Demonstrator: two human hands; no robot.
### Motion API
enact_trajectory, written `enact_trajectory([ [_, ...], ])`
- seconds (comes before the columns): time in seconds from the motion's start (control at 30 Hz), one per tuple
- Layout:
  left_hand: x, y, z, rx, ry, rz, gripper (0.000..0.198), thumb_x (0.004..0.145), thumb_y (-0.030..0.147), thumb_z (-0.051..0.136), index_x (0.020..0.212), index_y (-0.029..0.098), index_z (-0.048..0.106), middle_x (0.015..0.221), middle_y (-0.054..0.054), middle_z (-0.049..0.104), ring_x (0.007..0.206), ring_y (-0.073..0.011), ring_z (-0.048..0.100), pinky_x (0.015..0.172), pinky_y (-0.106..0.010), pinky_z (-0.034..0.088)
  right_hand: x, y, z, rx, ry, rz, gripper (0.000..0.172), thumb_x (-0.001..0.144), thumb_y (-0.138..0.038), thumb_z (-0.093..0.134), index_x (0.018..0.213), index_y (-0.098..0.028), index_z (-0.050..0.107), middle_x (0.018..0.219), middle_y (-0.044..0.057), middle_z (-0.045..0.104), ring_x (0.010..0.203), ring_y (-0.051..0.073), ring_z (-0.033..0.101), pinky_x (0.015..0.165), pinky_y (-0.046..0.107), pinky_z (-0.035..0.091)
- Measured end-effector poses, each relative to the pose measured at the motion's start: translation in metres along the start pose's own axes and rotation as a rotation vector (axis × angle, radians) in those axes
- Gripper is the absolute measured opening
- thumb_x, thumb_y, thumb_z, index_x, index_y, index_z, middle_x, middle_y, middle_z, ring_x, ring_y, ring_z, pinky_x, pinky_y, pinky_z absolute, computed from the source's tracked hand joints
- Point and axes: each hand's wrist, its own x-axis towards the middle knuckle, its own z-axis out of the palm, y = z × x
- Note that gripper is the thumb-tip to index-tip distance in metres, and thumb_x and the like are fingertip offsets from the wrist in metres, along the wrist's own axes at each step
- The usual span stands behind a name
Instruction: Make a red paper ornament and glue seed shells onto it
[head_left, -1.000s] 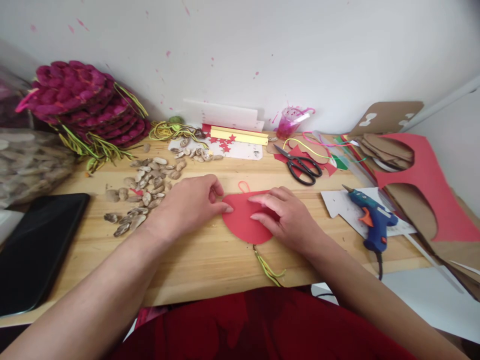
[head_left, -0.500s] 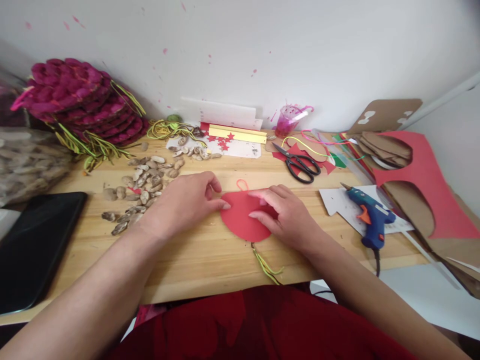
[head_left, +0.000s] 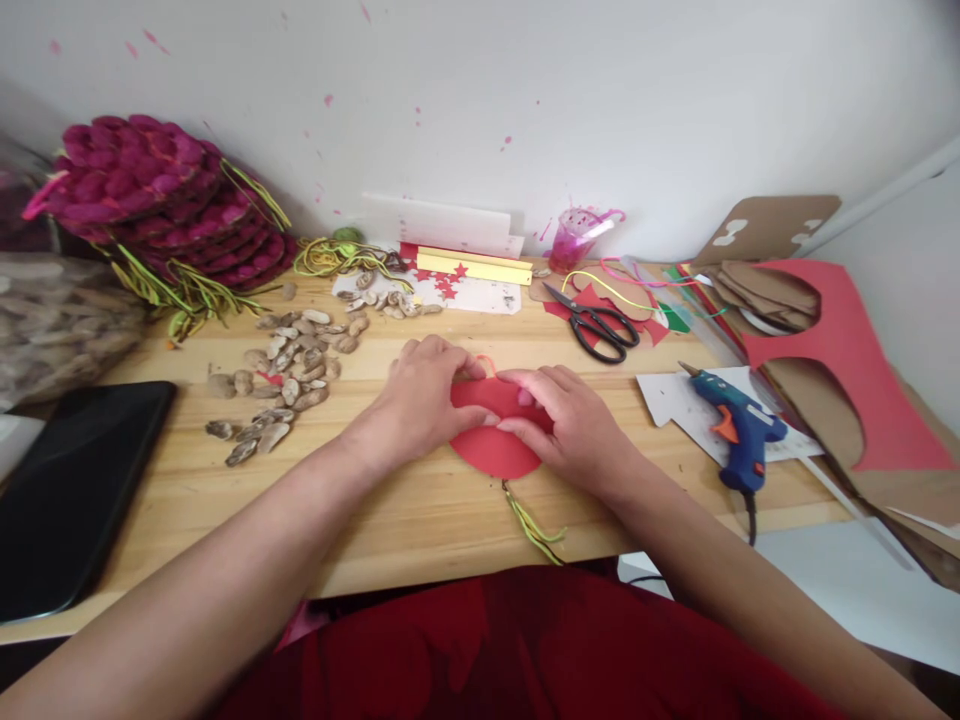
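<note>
A round red paper disc (head_left: pixel 499 457) lies on the wooden table in front of me, an orange loop (head_left: pixel 489 364) at its far edge and a yellow-green yarn tassel (head_left: pixel 534 525) at its near edge. My left hand (head_left: pixel 435 395) is over the disc's left part, fingers curled and thumb resting near the middle. From the other side my right hand (head_left: pixel 566 420) grips the disc, its thumb almost meeting the left one. Both hands are closed on the disc; their curled fingers hide its sides and anything small beneath them.
Peanut shells (head_left: pixel 292 370) lie to the left near a black tablet (head_left: pixel 75 490). Behind are small red stars (head_left: pixel 448 285), a yellow strip (head_left: pixel 472 266) and black scissors (head_left: pixel 600 330). A blue glue gun (head_left: pixel 742 430) rests at right beside cut red paper (head_left: pixel 885 370). Magenta braided pieces (head_left: pixel 165 200) are stacked back left.
My left hand has moved right, from the disc's left edge onto its middle, closing in on my right hand. The right hand has barely moved.
</note>
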Motion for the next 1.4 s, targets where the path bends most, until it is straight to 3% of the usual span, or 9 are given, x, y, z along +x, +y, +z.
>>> enact_trajectory([
  [0.2, 0.003, 0.002, 0.004, 0.0, 0.048, -0.025, 0.036, 0.075, 0.041, 0.077, 0.104, 0.02, 0.07, 0.111, -0.009, 0.065, 0.114, -0.0315, 0.056, 0.103, -0.048, 0.043, 0.001, 0.001, 0.0, 0.01, 0.016, -0.024, 0.038, 0.096, -0.04, 0.069, 0.126, -0.017, 0.063, 0.103, 0.011, 0.072, 0.095, 0.029, 0.065, 0.085, 0.043, 0.051],
  [0.4, -0.001, -0.002, -0.014, -0.071, -0.026, -0.104, 0.018, 0.08, 0.037, 0.072, 0.087, 0.02, 0.072, 0.088, -0.004, 0.072, 0.083, -0.0226, 0.064, 0.078, -0.036, 0.048, 0.001, 0.001, 0.0, -0.004, 0.026, -0.043, 0.041, 0.094, -0.036, 0.072, 0.128, -0.013, 0.064, 0.1, 0.012, 0.072, 0.093, 0.028, 0.064, 0.086, 0.042, 0.051],
  [0.57, -0.005, -0.002, -0.02, -0.046, 0.007, -0.174, 0.012, 0.082, 0.034, 0.07, 0.078, 0.024, 0.075, 0.075, 0.0, 0.074, 0.07, -0.0189, 0.066, 0.069, -0.032, 0.045, 0.001, 0.001, 0.0, -0.015, 0.015, -0.056, 0.037, 0.094, -0.032, 0.072, 0.125, -0.012, 0.067, 0.105, 0.012, 0.073, 0.095, 0.028, 0.063, 0.088, 0.042, 0.051],
  [0.9, -0.004, 0.003, -0.019, 0.057, 0.065, -0.207, 0.013, 0.086, 0.032, 0.067, 0.08, 0.025, 0.076, 0.076, 0.0, 0.077, 0.072, -0.0201, 0.068, 0.071, -0.032, 0.046, 0.001, 0.0, 0.0, -0.005, -0.009, -0.054, 0.028, 0.096, -0.032, 0.068, 0.118, -0.015, 0.07, 0.109, 0.012, 0.074, 0.098, 0.029, 0.063, 0.091, 0.044, 0.05],
  [1.4, -0.003, 0.003, -0.011, 0.205, 0.067, -0.116, 0.015, 0.095, 0.026, 0.055, 0.087, 0.02, 0.067, 0.093, -0.006, 0.074, 0.089, -0.0252, 0.067, 0.08, -0.035, 0.046, 0.001, -0.001, 0.0, -0.01, 0.001, -0.047, 0.028, 0.097, -0.032, 0.067, 0.118, -0.014, 0.07, 0.107, 0.012, 0.074, 0.098, 0.028, 0.063, 0.09, 0.044, 0.05],
])
